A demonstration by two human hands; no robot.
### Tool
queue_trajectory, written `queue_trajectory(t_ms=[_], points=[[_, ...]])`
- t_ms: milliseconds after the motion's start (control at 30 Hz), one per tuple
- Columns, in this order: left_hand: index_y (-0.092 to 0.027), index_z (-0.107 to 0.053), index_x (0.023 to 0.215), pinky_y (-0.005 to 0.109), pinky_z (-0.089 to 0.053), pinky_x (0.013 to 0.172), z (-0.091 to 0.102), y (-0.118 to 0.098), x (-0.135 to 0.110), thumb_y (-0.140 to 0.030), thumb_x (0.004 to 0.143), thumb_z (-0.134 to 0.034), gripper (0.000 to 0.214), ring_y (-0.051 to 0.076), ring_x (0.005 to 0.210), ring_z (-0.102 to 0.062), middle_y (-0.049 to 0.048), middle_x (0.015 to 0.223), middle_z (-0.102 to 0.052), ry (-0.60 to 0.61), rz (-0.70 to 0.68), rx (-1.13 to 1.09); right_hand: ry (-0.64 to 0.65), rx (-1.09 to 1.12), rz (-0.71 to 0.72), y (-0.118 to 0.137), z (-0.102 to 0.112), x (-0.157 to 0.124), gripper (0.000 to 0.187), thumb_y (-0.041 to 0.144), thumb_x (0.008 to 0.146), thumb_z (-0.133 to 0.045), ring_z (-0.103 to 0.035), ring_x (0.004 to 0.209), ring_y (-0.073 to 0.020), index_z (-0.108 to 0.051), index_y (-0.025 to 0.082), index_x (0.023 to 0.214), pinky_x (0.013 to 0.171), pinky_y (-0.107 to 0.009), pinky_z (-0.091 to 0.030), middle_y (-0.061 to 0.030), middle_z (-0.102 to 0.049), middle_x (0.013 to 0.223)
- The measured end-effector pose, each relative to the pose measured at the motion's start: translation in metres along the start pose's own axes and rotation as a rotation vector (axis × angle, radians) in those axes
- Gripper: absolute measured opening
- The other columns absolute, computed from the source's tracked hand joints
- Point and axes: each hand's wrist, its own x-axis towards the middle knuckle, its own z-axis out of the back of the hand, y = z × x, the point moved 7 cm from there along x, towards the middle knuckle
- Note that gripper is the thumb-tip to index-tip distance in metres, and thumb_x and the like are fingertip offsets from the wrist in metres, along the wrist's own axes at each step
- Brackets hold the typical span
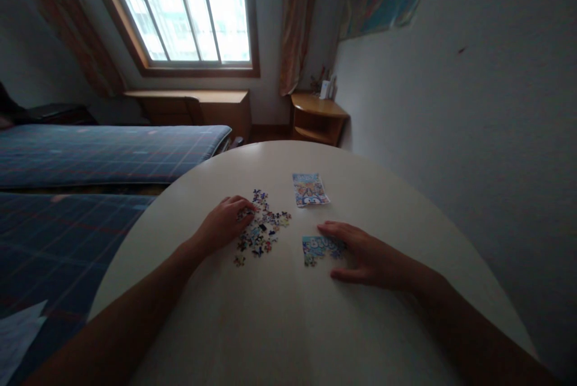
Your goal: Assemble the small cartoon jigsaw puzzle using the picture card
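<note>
A loose heap of jigsaw puzzle pieces [261,231] lies on the round white table [270,314]. My left hand [228,219] rests at the heap's left edge, its fingers reaching over some pieces; none is seen lifted. Right of the heap lies a joined strip of puzzle [321,246] with a blue top edge, large pale letters and an uneven lower edge. My right hand [356,251] lies around the strip's right end, thumb and fingers apart, and hides that end. Beyond the strip, a small printed picture sheet [310,189] with colourful figures lies flat.
A bed with a blue plaid cover [112,154] stands left of the table. White papers [22,338] lie at the lower left. A wooden desk [216,97] stands under the window, a corner shelf [320,106] behind the table. The white wall [451,121] runs along the right.
</note>
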Motion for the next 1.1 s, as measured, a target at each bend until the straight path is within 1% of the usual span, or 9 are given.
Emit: queue_trajectory(t_ms=[133, 367, 433, 533, 600, 700, 833, 967, 1100], points=[[-0.023, -0.069, 0.1, 0.041, -0.047, 0.099, 0.002, -0.001, -0.001, -0.036, 0.09, -0.054, 0.023, 0.026, 0.107, -0.061, 0.0076, 0.111, -0.069, 0.007, -0.006, -0.003, 0.009, -0.015, -0.016, 0.001, 0.0, 0.0, 0.081, 0.05, 0.08, -0.073, -0.042, 0.139, -0.033, -0.042, 0.019, 0.149, 0.116, -0.052, -0.035, -0.0154, -0.045, 0.151], [-0.023, -0.07, 0.092, 0.038, -0.05, 0.093, 0.004, 0.004, 0.001, -0.038, 0.093, -0.051, 0.025, 0.024, 0.099, -0.063, 0.0065, 0.104, -0.071, 0.025, 0.015, 0.06, -0.01, 0.0, 0.016, 0.002, 0.001, -0.001, 0.079, 0.05, 0.081, -0.072, -0.043, 0.139, -0.0321, -0.042, 0.023, 0.149, 0.116, -0.052, -0.035, -0.0134, -0.047, 0.151], [-0.022, -0.07, 0.091, 0.039, -0.05, 0.091, 0.006, 0.007, 0.001, -0.038, 0.093, -0.049, 0.026, 0.025, 0.097, -0.063, 0.0074, 0.101, -0.07, 0.005, 0.035, 0.092, -0.01, -0.005, 0.012, 0.001, 0.001, -0.001, 0.079, 0.05, 0.081, -0.072, -0.042, 0.139, -0.0323, -0.042, 0.023, 0.149, 0.116, -0.052, -0.035, -0.0132, -0.046, 0.151], [-0.02, -0.069, 0.095, 0.041, -0.049, 0.094, 0.01, 0.013, 0.001, -0.037, 0.091, -0.051, 0.024, 0.027, 0.101, -0.062, 0.0093, 0.102, -0.069, -0.064, 0.06, 0.123, 0.0, -0.005, 0.004, 0.001, 0.001, -0.001, 0.079, 0.05, 0.081, -0.072, -0.042, 0.139, -0.0329, -0.042, 0.023, 0.149, 0.116, -0.053, -0.035, -0.0131, -0.046, 0.151], [-0.02, -0.067, 0.099, 0.04, -0.049, 0.093, 0.01, 0.018, 0.001, -0.035, 0.09, -0.052, 0.023, 0.027, 0.1, -0.062, 0.0098, 0.105, -0.068, -0.087, 0.09, 0.114, 0.009, -0.011, -0.004, 0.001, 0.001, 0.0, 0.079, 0.05, 0.082, -0.071, -0.041, 0.14, -0.033, -0.042, 0.022, 0.149, 0.116, -0.052, -0.035, -0.0136, -0.045, 0.152], [-0.019, -0.066, 0.104, 0.037, -0.05, 0.09, 0.006, 0.025, 0.001, -0.033, 0.091, -0.051, 0.024, 0.025, 0.097, -0.064, 0.0095, 0.107, -0.067, -0.061, 0.117, 0.09, 0.014, -0.02, -0.006, 0.001, 0.001, 0.0, 0.079, 0.05, 0.082, -0.072, -0.042, 0.139, -0.0331, -0.042, 0.021, 0.149, 0.116, -0.053, -0.035, -0.0141, -0.045, 0.152], [-0.018, -0.065, 0.11, 0.037, -0.05, 0.092, 0.004, 0.029, 0.002, -0.033, 0.091, -0.049, 0.029, 0.025, 0.099, -0.065, 0.0103, 0.11, -0.069, -0.036, 0.121, 0.093, 0.005, -0.018, 0.0, 0.001, 0.001, -0.001, 0.078, 0.05, 0.082, -0.071, -0.041, 0.14, -0.0328, -0.043, 0.022, 0.148, 0.116, -0.053, -0.035, -0.0134, -0.046, 0.151], [-0.018, -0.065, 0.113, 0.037, -0.049, 0.095, 0.012, 0.035, 0.0, -0.025, 0.091, -0.043, 0.032, 0.025, 0.104, -0.066, 0.0102, 0.11, -0.072, -0.07, 0.198, 0.161, 0.016, -0.022, -0.012, 0.0, 0.0, -0.001, 0.079, 0.051, 0.082, -0.071, -0.04, 0.14, -0.0332, -0.042, 0.02, 0.149, 0.117, -0.052, -0.035, -0.014, -0.045, 0.152], [-0.022, -0.067, 0.111, 0.036, -0.051, 0.089, 0.025, 0.046, -0.002, -0.025, 0.088, -0.049, 0.029, 0.025, 0.101, -0.067, 0.0077, 0.107, -0.073, -0.099, 0.3, 0.241, 0.013, -0.015, -0.014, 0.001, 0.001, 0.0, 0.078, 0.05, 0.082, -0.071, -0.041, 0.14, -0.0328, -0.043, 0.021, 0.148, 0.116, -0.053, -0.035, -0.0139, -0.045, 0.152]])
